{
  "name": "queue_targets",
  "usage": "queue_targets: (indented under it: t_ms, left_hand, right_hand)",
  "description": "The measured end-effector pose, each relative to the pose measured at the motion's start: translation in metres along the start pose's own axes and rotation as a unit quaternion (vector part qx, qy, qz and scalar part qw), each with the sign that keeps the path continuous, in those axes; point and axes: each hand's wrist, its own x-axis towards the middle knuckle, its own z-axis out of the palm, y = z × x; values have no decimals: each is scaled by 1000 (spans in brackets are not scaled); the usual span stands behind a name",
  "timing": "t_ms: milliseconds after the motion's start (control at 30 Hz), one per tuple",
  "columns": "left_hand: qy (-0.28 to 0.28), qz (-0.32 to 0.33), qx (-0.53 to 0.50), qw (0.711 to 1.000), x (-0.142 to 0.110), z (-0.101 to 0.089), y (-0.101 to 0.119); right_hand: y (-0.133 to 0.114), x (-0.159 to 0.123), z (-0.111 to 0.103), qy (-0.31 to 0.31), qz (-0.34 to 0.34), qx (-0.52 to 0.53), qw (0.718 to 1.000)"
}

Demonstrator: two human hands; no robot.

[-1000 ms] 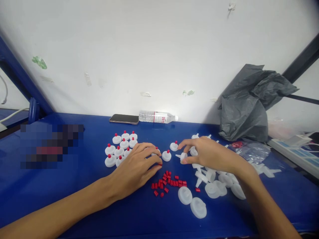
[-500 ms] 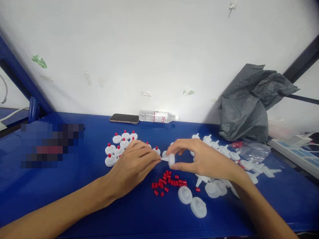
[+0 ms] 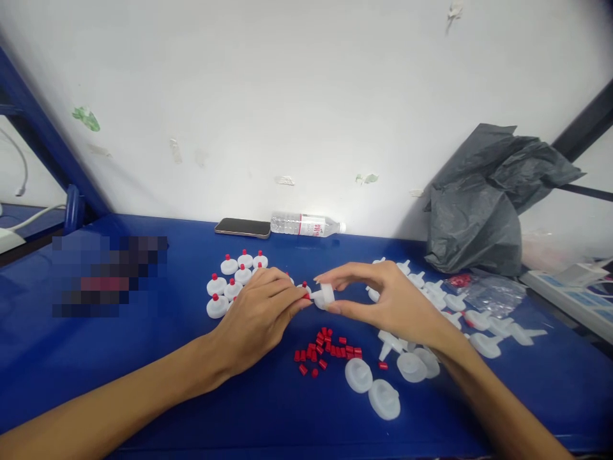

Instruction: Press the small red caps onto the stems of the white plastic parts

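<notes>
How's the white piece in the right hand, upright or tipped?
Tipped: the white piece has its spout pointing at the left hand.

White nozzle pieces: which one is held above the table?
The white nozzle piece pinched in the right hand, pointing toward the left hand; others rest on the table.

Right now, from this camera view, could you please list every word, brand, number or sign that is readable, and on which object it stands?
No text can be read.
White paper-like label with red print on the clear plastic bottle: characters present, too small and blurred to read.
Small red plastic caps: no lettering discernible.
White round plastic pieces: no lettering discernible.
</notes>
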Motion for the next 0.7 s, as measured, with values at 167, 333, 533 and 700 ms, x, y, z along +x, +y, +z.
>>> queue_targets:
  t_ms: [167, 333, 533, 700]
  left_hand:
    - [17, 10, -27, 999, 1, -4, 3]
    - [49, 45, -32, 997, 1, -6, 3]
    - [62, 36, -46, 996, 5, -3, 4]
    - [133, 54, -56, 988, 11, -14, 10]
  right_hand:
    - [2, -1, 7, 17, -8, 1, 1000]
    - [4, -2, 11, 25, -19, 7, 999]
    - [1, 0, 3, 5, -3, 2, 1000]
    - [-2, 2, -5, -21, 12, 11, 1000]
